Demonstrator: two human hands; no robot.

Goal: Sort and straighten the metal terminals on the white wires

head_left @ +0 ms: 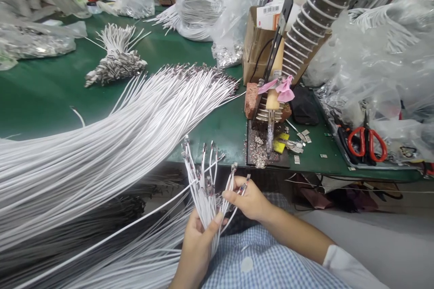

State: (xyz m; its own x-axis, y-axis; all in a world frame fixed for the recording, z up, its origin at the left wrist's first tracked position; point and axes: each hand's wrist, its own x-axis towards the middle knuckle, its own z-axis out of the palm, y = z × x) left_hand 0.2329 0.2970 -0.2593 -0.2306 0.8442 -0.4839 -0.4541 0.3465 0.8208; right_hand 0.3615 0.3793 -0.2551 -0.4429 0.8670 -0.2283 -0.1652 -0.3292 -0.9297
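Apparently light and springy, the bunch of white cables I watch over my feed stands at the lower centre of the frame, its metal-tipped ends fanned upward. The left hand is curled closed around it, thumb across the front; the right hand has its thumb and fingers pinched on a few strands just below their tips. I'd expect the smooth jackets to slide on one another and the small tips to snag, so I'd grip the cables, not the ends.
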